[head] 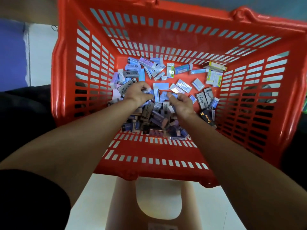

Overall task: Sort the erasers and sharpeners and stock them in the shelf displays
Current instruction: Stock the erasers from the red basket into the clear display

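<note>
A red basket (66,67) with slotted walls stands on a beige plastic stool (123,205), and the stool stands on a pale floor (41,63). On the bottom of the basket lie many erasers (156,117) in paper sleeves, mostly blue, white and grey. They are piled thick toward the near side and spread thinner toward the far side. Whether some of the small pieces are sharpeners, I cannot tell.

Both arms reach down into the basket from the near edge. The left hand (141,95) is over the middle of the pile with its fingers curled, and its grip is closed round a few erasers that show blue and white at the fingertips. The right hand (181,105) is just beside it. Its grip pinches one blue eraser (172,95) between thumb and fingers, close to what the left hand holds (the two hands almost touch there).

Near the far right corner lie some yellow-green boxes (214,77), well apart from the hands. A black box (206,117) with gold letters lies just to the right of the right wrist. At the far side one eraser marked MONO (147,61) lies on top of others. A black sleeve (29,196) covers the left upper arm.
</note>
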`<state>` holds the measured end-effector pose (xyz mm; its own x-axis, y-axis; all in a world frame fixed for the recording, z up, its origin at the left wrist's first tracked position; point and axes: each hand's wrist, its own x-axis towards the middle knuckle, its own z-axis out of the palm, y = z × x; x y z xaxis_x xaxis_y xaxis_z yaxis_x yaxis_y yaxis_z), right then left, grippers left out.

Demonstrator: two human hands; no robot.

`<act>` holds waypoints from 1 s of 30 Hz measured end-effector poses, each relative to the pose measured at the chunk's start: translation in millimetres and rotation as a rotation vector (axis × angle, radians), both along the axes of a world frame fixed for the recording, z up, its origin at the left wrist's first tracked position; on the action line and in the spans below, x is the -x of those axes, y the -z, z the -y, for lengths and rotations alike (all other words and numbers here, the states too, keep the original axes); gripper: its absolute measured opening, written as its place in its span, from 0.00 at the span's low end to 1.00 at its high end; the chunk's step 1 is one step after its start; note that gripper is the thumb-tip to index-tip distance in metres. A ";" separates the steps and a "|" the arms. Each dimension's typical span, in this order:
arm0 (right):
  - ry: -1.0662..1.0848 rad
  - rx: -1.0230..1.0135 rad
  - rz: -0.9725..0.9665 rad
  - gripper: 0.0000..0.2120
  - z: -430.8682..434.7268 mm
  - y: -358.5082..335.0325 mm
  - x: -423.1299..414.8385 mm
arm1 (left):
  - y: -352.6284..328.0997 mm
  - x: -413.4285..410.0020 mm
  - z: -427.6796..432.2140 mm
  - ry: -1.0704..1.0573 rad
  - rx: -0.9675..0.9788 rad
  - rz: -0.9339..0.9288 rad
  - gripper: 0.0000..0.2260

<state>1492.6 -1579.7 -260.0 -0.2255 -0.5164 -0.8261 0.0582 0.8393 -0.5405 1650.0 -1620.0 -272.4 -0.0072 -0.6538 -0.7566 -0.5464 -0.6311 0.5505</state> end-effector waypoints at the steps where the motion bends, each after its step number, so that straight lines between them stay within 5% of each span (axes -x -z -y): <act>1: 0.039 -0.024 0.010 0.13 0.0 -4.9 0.2 | -2.3 -0.2 -0.8 -0.046 0.012 -0.014 0.07; 4: 0.151 -0.077 0.048 0.32 -2.0 -19.4 0.3 | -22.4 2.2 -3.0 -0.219 0.023 -0.094 0.10; 9: 0.102 0.060 0.142 0.11 -3.8 -71.8 11.2 | -74.9 5.4 -2.7 -0.307 -0.012 -0.243 0.15; 15: -0.068 0.330 0.133 0.04 9.3 -162.1 23.2 | -161.1 10.2 0.2 -0.260 0.091 -0.354 0.08; 21: -0.141 0.610 0.150 0.05 20.1 -252.9 32.2 | -249.8 19.6 8.1 -0.081 0.254 -0.538 0.07; 30: -0.232 0.743 0.280 0.12 22.2 -334.3 46.0 | -347.6 31.3 19.3 0.047 0.487 -0.579 0.09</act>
<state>1446.6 -1601.9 74.4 0.1173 -0.9581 -0.2612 0.1420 0.2765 -0.9505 1618.7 -1639.3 75.2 -0.3514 -0.9024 -0.2494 -0.1056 -0.2265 0.9683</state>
